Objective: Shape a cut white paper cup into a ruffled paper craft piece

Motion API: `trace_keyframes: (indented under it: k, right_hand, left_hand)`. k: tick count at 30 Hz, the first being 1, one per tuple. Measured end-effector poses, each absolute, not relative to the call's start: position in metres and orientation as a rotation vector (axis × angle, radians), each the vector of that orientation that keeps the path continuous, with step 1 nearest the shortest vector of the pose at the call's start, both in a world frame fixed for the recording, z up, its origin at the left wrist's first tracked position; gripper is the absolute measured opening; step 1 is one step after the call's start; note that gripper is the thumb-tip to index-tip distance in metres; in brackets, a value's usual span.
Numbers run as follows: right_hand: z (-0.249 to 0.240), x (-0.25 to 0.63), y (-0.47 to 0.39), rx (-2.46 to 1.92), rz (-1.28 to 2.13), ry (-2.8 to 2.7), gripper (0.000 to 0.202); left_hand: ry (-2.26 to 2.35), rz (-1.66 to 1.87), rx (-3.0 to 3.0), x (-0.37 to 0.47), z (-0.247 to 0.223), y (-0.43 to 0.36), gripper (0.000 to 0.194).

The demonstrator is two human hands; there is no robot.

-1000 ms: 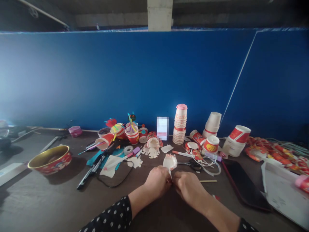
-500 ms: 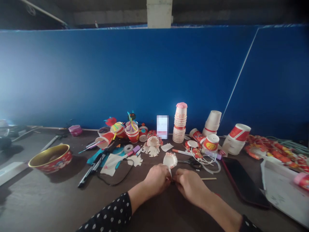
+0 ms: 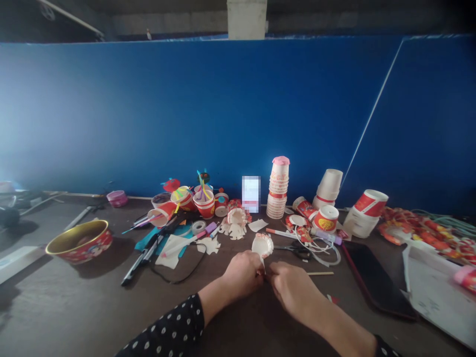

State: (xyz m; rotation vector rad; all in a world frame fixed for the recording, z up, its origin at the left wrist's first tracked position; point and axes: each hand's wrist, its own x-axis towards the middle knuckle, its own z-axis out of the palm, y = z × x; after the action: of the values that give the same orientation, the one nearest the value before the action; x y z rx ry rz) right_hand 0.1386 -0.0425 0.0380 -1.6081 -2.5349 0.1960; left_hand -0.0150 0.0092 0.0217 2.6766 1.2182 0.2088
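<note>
A cut paper cup point(image 3: 262, 245) with a white round base and curled, frilled strips round its edge is in front of me. My left hand point(image 3: 243, 270) is closed on its near side, fingers bent round a narrow white strip. Close beside it, my right hand point(image 3: 288, 282) is pinched at the same strip's end; its fingertips are partly hidden, and I cannot make out what is between them. Just beyond the right hand lie dark-handled scissors point(image 3: 297, 249). A thin wooden stick point(image 3: 320, 273) rests to the right of that hand.
Stacked paper cups point(image 3: 278, 193) stand at the back, with more cups point(image 3: 359, 218) to the right. A dark phone point(image 3: 377, 280) lies at right. On the left are a red and gold bowl point(image 3: 82, 246), pens point(image 3: 139, 263) and a tape roll point(image 3: 198, 227). Another frilled cut cup point(image 3: 235, 222) sits ahead.
Both hands stay nearly in place at the cut paper cup, with the right fingertips shifted slightly upward. A small red and white scrap now shows more fully beside the right wrist.
</note>
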Motion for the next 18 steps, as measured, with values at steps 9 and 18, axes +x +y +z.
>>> trace_keyframes:
  k: [9,18]
  right_hand:
    - [0.035,0.137,-0.038,-1.626,0.181,-2.528,0.033]
    - [0.04,0.138,-0.037,-1.518,0.181,-2.557,0.03]
  left_hand:
    - [1.208,0.192,2.693,-0.016,0.034,0.004,0.018]
    - [1.247,0.236,2.606,-0.017,0.03,0.005,0.012]
